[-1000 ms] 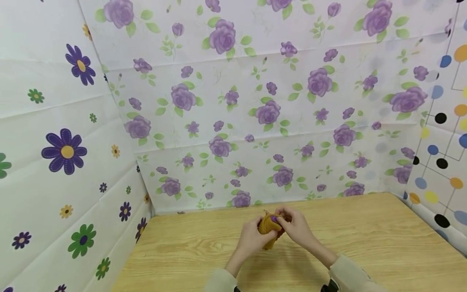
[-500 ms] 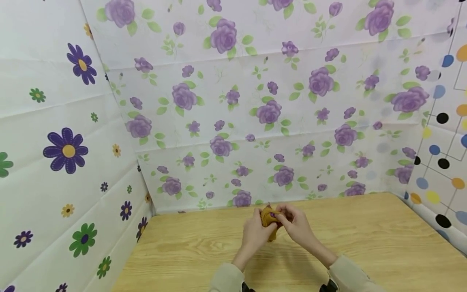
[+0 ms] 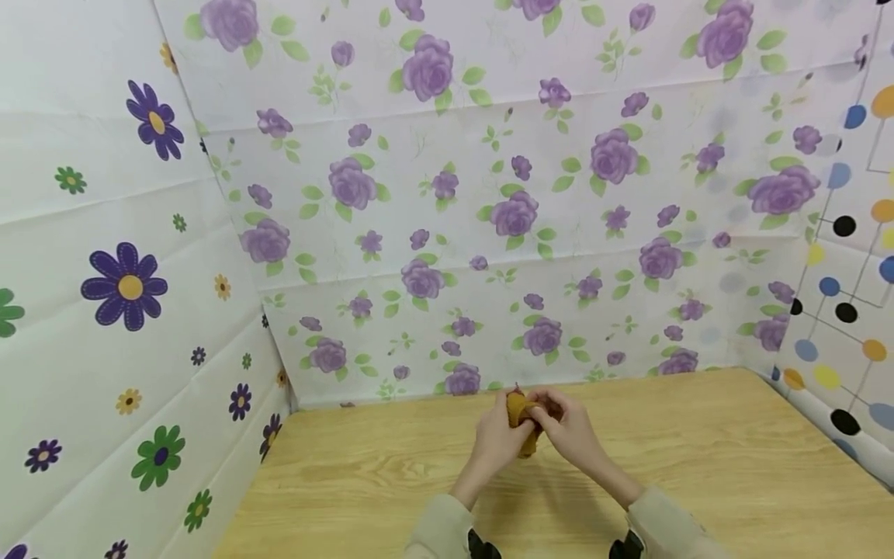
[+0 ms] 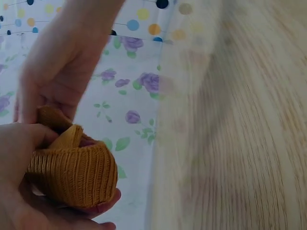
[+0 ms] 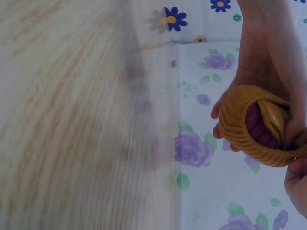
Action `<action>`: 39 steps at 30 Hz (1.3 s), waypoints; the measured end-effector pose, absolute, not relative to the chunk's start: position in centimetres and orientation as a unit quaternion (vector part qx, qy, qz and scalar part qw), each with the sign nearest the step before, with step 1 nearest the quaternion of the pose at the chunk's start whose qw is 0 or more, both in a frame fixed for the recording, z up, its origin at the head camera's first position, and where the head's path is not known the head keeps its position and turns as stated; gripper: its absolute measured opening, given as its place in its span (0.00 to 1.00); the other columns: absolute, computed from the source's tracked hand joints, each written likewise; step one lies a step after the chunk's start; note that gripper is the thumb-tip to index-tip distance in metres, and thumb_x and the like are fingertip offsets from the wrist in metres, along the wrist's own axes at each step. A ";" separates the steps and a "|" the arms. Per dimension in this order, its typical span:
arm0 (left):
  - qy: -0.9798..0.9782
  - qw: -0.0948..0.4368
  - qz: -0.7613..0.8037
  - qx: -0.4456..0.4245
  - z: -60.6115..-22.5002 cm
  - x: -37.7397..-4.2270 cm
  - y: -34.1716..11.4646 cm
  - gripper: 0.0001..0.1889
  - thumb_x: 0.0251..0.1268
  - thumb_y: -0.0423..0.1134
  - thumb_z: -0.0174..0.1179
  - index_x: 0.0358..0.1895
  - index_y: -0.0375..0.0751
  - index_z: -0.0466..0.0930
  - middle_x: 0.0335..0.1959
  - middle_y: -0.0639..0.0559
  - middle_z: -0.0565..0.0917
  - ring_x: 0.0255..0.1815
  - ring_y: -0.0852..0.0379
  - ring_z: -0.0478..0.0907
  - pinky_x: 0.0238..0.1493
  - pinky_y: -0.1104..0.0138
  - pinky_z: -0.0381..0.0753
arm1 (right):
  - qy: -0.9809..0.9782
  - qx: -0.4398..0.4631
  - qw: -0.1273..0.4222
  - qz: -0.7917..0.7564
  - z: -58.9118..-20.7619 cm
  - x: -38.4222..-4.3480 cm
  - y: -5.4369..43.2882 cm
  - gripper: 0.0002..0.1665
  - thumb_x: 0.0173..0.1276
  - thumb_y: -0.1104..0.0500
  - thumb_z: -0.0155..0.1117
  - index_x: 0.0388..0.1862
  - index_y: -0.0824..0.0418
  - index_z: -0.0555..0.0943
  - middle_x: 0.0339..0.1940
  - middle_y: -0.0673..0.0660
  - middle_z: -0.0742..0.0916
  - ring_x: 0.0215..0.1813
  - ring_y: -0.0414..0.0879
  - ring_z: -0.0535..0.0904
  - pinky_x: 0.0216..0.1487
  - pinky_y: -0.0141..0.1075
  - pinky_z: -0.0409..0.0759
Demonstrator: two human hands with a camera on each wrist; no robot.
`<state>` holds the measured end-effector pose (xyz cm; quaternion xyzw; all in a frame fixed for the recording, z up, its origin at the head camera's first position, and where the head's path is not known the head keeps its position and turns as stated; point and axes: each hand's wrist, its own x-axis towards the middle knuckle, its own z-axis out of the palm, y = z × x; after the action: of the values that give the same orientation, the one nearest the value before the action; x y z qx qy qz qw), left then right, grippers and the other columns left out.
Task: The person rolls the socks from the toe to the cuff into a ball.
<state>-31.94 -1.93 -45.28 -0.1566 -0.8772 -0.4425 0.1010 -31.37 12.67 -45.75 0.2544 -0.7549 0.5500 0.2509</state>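
Observation:
A mustard-yellow ribbed sock, folded into a bundle, is held between both hands above the table. Purple knit shows inside its opening in the right wrist view. My left hand grips the bundle, its fingers curled round the outside of the ribbed cuff and its thumb over the rim. From the other side my right hand pinches the edge of the cuff with thumb and fingers. A short end of the fabric hangs below the hands in the head view. The inner folds are partly hidden by the fingers.
Beneath the hands lies a light wood-grain table. A purple-rose sheet hangs behind its far edge, with a daisy-print sheet on the left and a dotted sheet on the right.
My left hand has shifted right and slightly up, closer to the right hand. The sock looks more compact, its hanging end shorter, and the purple patch by the right thumb no longer shows in the head view.

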 end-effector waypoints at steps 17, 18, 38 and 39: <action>-0.756 -0.046 -0.627 -0.182 -45.3 -32.0 -4.2 0.29 0.76 0.51 0.47 0.71 0.39 0.54 0.58 0.39 0.73 0.57 0.48 0.75 0.54 0.55 0.77 | -0.799 0.244 0.251 0.489 -48.1 -32.0 13.4 0.02 0.69 0.66 0.60 0.38 0.60 0.78 0.28 0.49 0.84 0.28 0.34 0.79 0.27 0.29 0.79; -0.753 -0.045 -0.630 -0.183 -45.4 -32.0 -4.2 0.30 0.77 0.51 0.45 0.73 0.40 0.52 0.59 0.39 0.72 0.58 0.47 0.74 0.56 0.54 0.77 | -0.798 0.254 0.263 0.478 -48.1 -32.0 13.3 0.04 0.69 0.67 0.60 0.38 0.59 0.78 0.27 0.48 0.83 0.27 0.33 0.78 0.26 0.28 0.79; -0.814 0.118 -0.531 -0.202 -47.0 -33.1 -3.6 0.19 0.68 0.30 0.52 0.59 0.42 0.61 0.42 0.42 0.78 0.34 0.60 0.74 0.31 0.71 0.75 | -0.788 0.264 0.115 0.544 -47.4 -31.0 12.1 0.05 0.73 0.62 0.56 0.38 0.63 0.77 0.26 0.57 0.82 0.24 0.35 0.75 0.24 0.30 0.76; -0.809 0.099 -0.540 -0.210 -46.9 -33.1 -3.7 0.18 0.70 0.31 0.50 0.60 0.42 0.60 0.43 0.41 0.77 0.36 0.59 0.74 0.32 0.71 0.76 | -0.790 0.259 0.115 0.544 -47.5 -31.1 12.1 0.05 0.73 0.62 0.56 0.38 0.63 0.77 0.27 0.57 0.82 0.25 0.36 0.76 0.25 0.30 0.77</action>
<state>-33.06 -3.74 -46.85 -0.2105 -0.8087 -0.5403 0.0988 -31.10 12.13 -47.46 0.2593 -0.7897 0.5440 0.1148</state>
